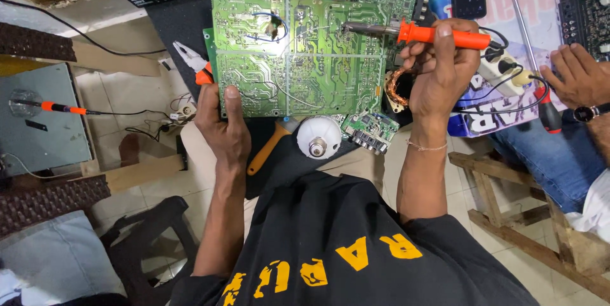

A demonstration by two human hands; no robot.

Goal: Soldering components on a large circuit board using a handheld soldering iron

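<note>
While left hand (223,129) is clamping lower left edge of big green circuit board (298,58), thumb on top, right hand (440,68) is gripping orange-handled soldering iron (416,33), tip sitting on board's right side. Orange pliers (194,63) poking out behind board, white bulb (318,137) below it, copper coil (397,87) beside wrist. Another person's hand (575,77) resting far right, near red screwdriver (546,112).

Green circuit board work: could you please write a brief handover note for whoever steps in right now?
Left hand: grips the lower left edge of the large green circuit board, solder side up.
Right hand: holds the orange-handled soldering iron, its tip at the board's upper right area.
Nearby: white bulb below the board, orange-handled pliers to its left.
Done: cannot tell which joints are soldered.
Left: not visible; check the joints near the tip.
</note>
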